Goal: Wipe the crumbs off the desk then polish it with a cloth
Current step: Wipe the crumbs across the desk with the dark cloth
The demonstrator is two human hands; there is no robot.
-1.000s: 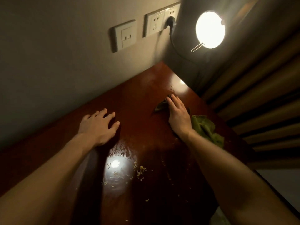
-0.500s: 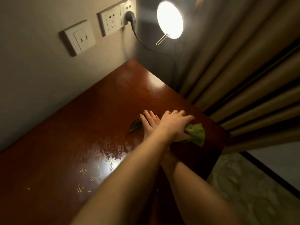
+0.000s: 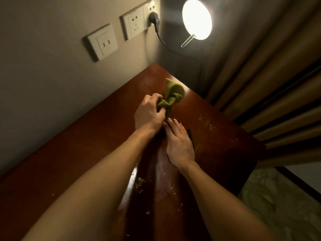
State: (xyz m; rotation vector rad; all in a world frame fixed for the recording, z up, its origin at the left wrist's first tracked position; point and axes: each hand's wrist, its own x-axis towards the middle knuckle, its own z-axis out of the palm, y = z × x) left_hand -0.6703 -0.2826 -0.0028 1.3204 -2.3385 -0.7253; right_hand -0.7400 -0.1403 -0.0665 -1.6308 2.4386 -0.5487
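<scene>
A green cloth is bunched and lifted off the dark red wooden desk. My left hand grips it at the gathered middle, and the upper part fans out above my fingers. My right hand lies flat on the desk just below, with straight fingertips touching the cloth's lower end. Pale crumbs lie scattered on the shiny patch between my forearms. More crumbs dot the desk to the right of my right hand.
A round lit lamp glows above the desk's far corner, its cord plugged into a wall socket. A switch plate sits to the left. Brown curtains hang by the desk's right edge. Patterned floor shows at the lower right.
My left hand, which had crossed over my right onto the cloth, has gathered the cloth and raised it off the desk. My right hand stays flat on the desk.
</scene>
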